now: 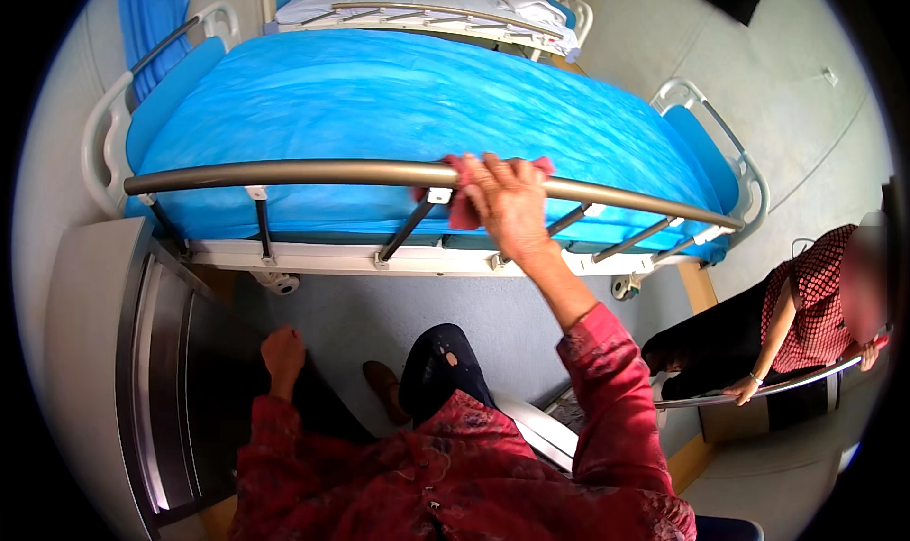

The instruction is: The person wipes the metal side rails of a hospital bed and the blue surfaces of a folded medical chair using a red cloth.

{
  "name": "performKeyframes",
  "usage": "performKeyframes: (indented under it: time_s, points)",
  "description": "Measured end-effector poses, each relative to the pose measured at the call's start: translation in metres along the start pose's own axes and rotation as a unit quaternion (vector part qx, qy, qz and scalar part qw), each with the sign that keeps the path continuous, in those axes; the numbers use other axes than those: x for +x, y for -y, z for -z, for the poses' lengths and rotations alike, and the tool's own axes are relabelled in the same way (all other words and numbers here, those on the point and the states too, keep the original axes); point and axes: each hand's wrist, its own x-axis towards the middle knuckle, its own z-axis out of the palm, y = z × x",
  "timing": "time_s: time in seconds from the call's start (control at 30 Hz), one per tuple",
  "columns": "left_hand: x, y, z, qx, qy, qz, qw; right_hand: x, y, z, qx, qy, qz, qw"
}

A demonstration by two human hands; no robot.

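My right hand (510,203) presses a red cloth (463,210) around the bronze-coloured top rail (320,172) of a hospital bed's side guard. Parts of the cloth stick out on both sides of the fingers. Below the rail, dark slanting struts join it to the white bed frame (341,258). A bright blue sheet (426,100) covers the mattress just behind the rail. Low on the left, away from the bed, my left hand (283,352) hangs with its fingers curled in; nothing shows in it.
A cabinet (92,356) stands at the left by the bed's headboard or footboard. Another bed with a white sheet (426,4) lies beyond. At the right, a person in a red patterned top (817,306) leans over a metal rail (775,391). A bed caster (625,286) rests on the grey floor.
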Motion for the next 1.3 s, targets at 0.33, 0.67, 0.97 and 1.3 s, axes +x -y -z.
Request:
performKeyframes:
  time_s: [0.33, 0.67, 0.97, 1.3]
  points:
    - [-0.005, 0.009, 0.014, -0.019, -0.008, 0.007, 1.000, 0.118, 0.168, -0.080, 0.094, 0.111, 0.099, 0.984]
    - [-0.014, 0.014, 0.040, -0.042, 0.005, 0.070, 0.997, 0.220, 0.335, -0.159, 0.263, 0.141, 0.118, 0.947]
    - [-0.006, 0.016, 0.026, 0.003, 0.021, 0.055, 0.998, 0.218, 0.324, -0.145, 0.249, 0.186, 0.159, 0.937]
    - [-0.008, 0.012, 0.024, 0.028, 0.012, 0.070, 0.997, 0.087, 0.111, -0.072, 0.147, 0.041, 0.089, 0.984]
